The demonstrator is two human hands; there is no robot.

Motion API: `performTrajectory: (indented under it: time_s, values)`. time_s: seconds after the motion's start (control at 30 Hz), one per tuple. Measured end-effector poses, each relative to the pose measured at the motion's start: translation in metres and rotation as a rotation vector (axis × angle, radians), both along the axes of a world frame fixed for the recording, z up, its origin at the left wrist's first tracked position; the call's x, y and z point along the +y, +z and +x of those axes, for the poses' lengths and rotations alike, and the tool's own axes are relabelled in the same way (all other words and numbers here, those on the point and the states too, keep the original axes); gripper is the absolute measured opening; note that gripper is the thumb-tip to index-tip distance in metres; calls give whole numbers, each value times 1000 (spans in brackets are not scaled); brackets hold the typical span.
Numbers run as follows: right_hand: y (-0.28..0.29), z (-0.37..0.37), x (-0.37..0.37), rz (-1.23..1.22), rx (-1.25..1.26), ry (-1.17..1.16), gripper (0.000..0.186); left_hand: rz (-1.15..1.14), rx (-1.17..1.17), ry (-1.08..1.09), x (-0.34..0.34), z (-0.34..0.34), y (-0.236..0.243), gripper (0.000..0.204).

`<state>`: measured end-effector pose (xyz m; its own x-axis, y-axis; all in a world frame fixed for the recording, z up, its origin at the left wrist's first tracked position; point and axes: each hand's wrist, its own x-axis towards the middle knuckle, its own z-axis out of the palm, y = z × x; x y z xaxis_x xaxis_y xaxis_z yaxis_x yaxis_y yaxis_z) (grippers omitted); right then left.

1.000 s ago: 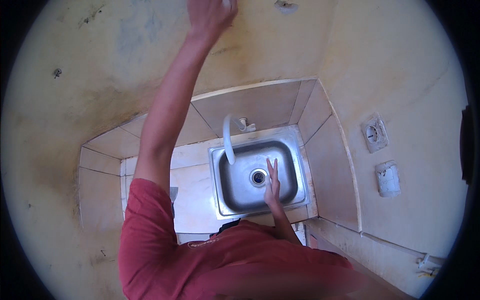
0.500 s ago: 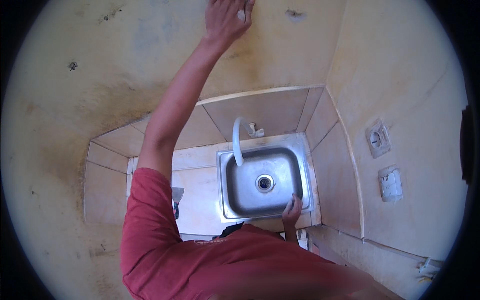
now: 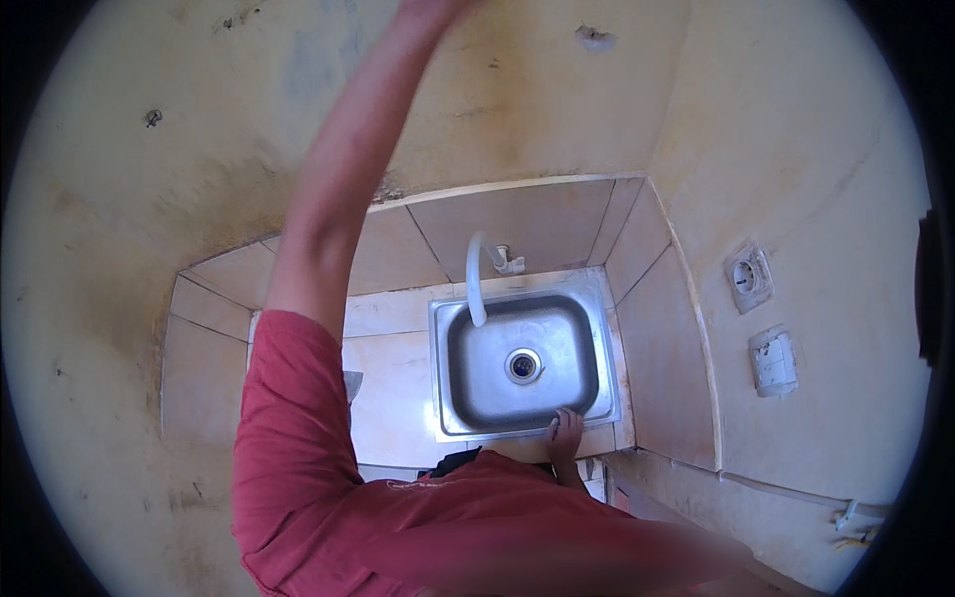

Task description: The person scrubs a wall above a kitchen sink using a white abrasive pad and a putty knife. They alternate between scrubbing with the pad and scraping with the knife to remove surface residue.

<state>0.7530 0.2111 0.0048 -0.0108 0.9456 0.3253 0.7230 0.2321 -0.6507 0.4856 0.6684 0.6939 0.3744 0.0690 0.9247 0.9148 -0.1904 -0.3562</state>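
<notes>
My left arm reaches up along the stained yellowish wall (image 3: 239, 109). Only the wrist end of my left hand (image 3: 438, 6) shows, blurred at the top edge; its fingers are cut off. Down at the front rim of the steel sink (image 3: 440, 398) is my right hand (image 3: 565, 434). Its fingers are curled together, and a small dark spot shows by them, too small to name. A white curved faucet (image 3: 475, 279) hangs over the basin's back left. Beside my left sleeve, the blade of a putty knife (image 3: 352, 384) pokes out on the counter, the rest covered.
Tiles (image 3: 527, 224) line the wall behind the sink. On the right wall sit a socket (image 3: 746, 274) and a white switch (image 3: 774, 362) with rough edges. A cable (image 3: 796, 494) runs low along that wall. The tiled counter (image 3: 393, 398) extends left of the sink.
My left hand has moved up, mostly out of the picture. My right hand has shifted slightly left and down along the sink's front rim. My left sleeve now covers more of the putty knife.
</notes>
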Motion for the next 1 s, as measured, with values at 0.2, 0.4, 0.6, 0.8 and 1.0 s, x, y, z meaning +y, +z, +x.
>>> performTrajectory:
  time_s: [0.2,0.4,0.6,0.8,1.0]
  values:
    - [11,-11,13,34,16,-59,28,-165,-33,-59,5,27,-96,72]
    - [-8,-16,20,0,-46,-90,32,-86,58,9,5,28,-35,74]
    - [0,-29,44,-42,-165,-189,37,-124,-61,-109,11,28,-67,74]
    - [6,-22,37,-10,-187,-155,41,-220,124,21,-2,4,-67,70]
    - [9,-18,37,-8,-203,-153,41,-77,73,-28,8,8,-33,69]
